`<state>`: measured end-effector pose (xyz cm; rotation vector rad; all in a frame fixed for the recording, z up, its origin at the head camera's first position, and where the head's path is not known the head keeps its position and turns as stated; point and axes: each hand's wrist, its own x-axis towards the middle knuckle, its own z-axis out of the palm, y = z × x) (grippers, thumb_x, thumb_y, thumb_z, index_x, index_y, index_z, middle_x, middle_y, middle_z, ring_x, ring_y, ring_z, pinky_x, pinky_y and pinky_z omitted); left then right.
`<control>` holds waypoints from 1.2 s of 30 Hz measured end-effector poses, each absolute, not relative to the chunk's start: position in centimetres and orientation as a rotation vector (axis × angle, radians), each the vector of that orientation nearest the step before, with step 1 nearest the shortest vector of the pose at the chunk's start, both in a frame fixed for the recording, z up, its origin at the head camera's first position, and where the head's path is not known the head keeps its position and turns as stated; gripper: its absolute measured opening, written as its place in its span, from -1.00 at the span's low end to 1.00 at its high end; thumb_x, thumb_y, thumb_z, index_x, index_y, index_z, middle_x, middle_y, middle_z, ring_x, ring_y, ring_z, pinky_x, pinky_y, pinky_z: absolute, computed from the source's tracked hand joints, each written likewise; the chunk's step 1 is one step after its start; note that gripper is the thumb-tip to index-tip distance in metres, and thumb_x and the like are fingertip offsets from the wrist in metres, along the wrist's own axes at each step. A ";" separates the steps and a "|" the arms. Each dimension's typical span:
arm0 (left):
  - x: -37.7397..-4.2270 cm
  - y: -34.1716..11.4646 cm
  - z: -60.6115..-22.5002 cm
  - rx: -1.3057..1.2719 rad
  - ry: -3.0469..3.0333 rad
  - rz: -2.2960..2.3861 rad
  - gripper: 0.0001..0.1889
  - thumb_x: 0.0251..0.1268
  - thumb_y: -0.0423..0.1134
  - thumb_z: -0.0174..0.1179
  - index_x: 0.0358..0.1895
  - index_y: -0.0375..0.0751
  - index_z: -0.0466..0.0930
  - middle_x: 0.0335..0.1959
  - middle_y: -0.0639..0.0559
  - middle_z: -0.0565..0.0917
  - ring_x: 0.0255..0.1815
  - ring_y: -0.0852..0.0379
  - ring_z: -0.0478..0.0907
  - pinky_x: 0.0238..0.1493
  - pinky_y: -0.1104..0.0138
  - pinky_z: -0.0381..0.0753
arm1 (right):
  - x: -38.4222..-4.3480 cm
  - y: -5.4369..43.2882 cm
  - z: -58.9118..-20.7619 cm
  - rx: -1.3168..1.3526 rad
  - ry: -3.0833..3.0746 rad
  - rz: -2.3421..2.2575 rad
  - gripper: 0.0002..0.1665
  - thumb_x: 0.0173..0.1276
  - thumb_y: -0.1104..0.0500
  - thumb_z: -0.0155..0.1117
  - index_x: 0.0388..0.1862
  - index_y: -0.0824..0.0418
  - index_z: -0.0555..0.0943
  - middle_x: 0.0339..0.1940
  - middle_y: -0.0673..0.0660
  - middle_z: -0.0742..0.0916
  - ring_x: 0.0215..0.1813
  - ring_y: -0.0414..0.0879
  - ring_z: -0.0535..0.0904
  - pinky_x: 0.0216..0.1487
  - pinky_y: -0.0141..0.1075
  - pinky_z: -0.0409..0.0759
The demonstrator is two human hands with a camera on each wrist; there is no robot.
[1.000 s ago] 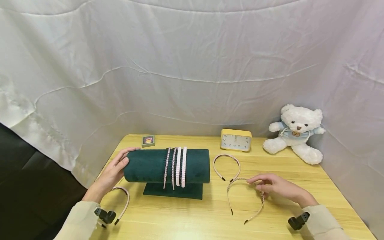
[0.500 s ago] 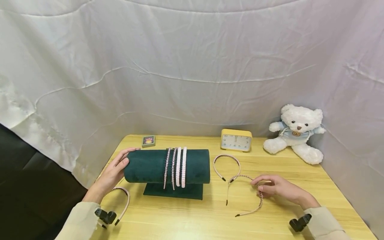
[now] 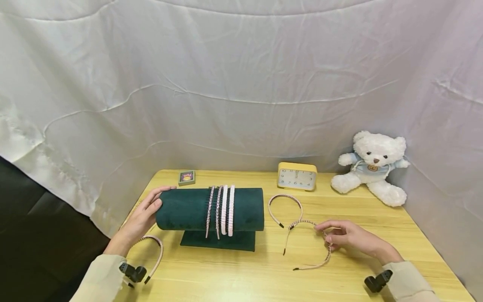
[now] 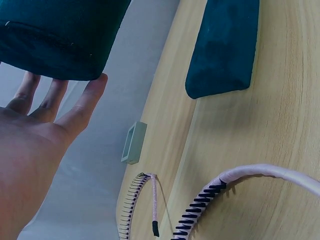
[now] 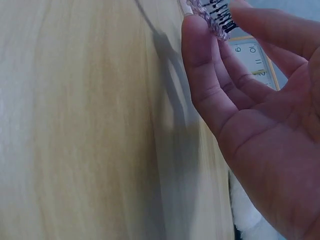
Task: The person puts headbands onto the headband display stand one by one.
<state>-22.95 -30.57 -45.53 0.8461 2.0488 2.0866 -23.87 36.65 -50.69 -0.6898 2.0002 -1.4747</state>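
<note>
R fingers (image 5: pixel 201 65) nearly together w/ headband (image 5: pixel 212 21) btwn.

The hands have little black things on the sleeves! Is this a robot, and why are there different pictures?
No robot, just a person. The wide picture comes from a camera on the person's head; the black wrist cameras take the two close ones. On the wooden table is a green stand, like a fat roll, with four headbands on it. Loose headbands lie beside it. Behind are a small box, a yellow clock and a white teddy bear. The left hand rests against the roll's end; the right hand pinches a braided headband.
</note>
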 end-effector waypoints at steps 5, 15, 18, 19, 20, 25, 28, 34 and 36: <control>-23.0 -30.6 -45.5 0.849 2.042 2.096 -0.48 0.88 -0.31 -0.30 0.74 -0.20 0.09 0.65 0.23 0.38 0.52 0.32 0.49 0.35 0.39 0.64 | -23.6 36.5 -50.4 -0.685 1.982 -1.495 -0.45 0.73 0.34 0.10 0.58 0.54 0.34 0.35 0.64 0.56 0.05 0.00 0.82 0.12 -0.07 0.82; -23.1 -30.6 -45.8 0.841 2.047 2.094 -0.48 0.88 -0.31 -0.30 0.74 -0.17 0.10 0.65 0.25 0.39 0.51 0.33 0.50 0.34 0.39 0.64 | -23.6 36.4 -50.4 -0.701 1.928 -1.571 -0.49 0.76 0.35 0.04 0.52 0.62 0.33 0.11 0.53 0.70 0.05 -0.06 0.81 0.17 -0.11 0.81; -23.1 -30.6 -45.7 0.839 2.049 2.091 -0.48 0.88 -0.30 -0.30 0.74 -0.17 0.10 0.66 0.23 0.37 0.51 0.33 0.50 0.35 0.39 0.64 | -23.5 36.3 -50.2 -0.709 1.928 -1.594 -0.52 0.77 0.35 0.02 0.49 0.64 0.34 0.05 0.54 0.71 0.04 -0.05 0.81 0.14 -0.09 0.82; -23.1 -30.6 -45.7 0.840 2.047 2.090 -0.48 0.88 -0.30 -0.30 0.74 -0.18 0.09 0.66 0.23 0.37 0.52 0.32 0.49 0.35 0.39 0.64 | -23.5 36.3 -50.2 -0.713 1.923 -1.600 -0.52 0.77 0.35 0.01 0.48 0.65 0.33 0.04 0.55 0.71 0.03 -0.05 0.81 0.13 -0.08 0.83; -23.0 -30.6 -45.7 0.841 2.047 2.091 -0.48 0.88 -0.31 -0.31 0.74 -0.18 0.09 0.66 0.23 0.37 0.52 0.32 0.49 0.35 0.39 0.64 | -23.5 36.2 -50.1 -0.717 1.919 -1.605 -0.53 0.77 0.36 0.00 0.48 0.65 0.33 0.04 0.55 0.71 0.03 -0.05 0.81 0.12 -0.07 0.83; -23.0 -30.6 -45.7 0.845 2.038 2.101 -0.48 0.88 -0.31 -0.31 0.74 -0.19 0.09 0.66 0.24 0.38 0.52 0.33 0.49 0.35 0.39 0.64 | -23.5 35.7 -49.5 -0.758 1.910 -1.624 -0.55 0.74 0.38 0.03 0.44 0.65 0.33 0.03 0.51 0.72 0.01 -0.07 0.80 0.09 -0.06 0.83; -23.0 -30.7 -45.8 0.848 2.038 2.103 -0.49 0.88 -0.32 -0.31 0.73 -0.20 0.10 0.65 0.23 0.39 0.51 0.33 0.50 0.34 0.39 0.65 | -23.4 35.2 -49.2 -0.794 1.926 -1.624 -0.58 0.72 0.40 0.06 0.40 0.63 0.38 0.00 0.47 0.73 0.00 -0.13 0.79 0.07 -0.09 0.83; -23.0 -30.6 -45.7 0.853 2.028 2.107 -0.49 0.88 -0.33 -0.31 0.73 -0.19 0.12 0.65 0.24 0.40 0.51 0.31 0.52 0.35 0.39 0.65 | -23.1 34.4 -48.4 -0.787 1.951 -1.608 -0.62 0.71 0.39 0.09 0.41 0.37 0.55 -0.01 0.35 0.78 -0.01 -0.21 0.78 0.08 -0.12 0.83; -23.0 -30.6 -45.6 0.858 2.028 2.105 -0.48 0.88 -0.33 -0.32 0.74 -0.19 0.12 0.65 0.24 0.40 0.51 0.31 0.52 0.35 0.39 0.65 | -23.0 34.0 -48.1 -0.778 1.965 -1.605 -0.59 0.72 0.36 0.09 0.45 0.36 0.55 0.03 0.27 0.80 0.00 -0.23 0.78 0.09 -0.15 0.82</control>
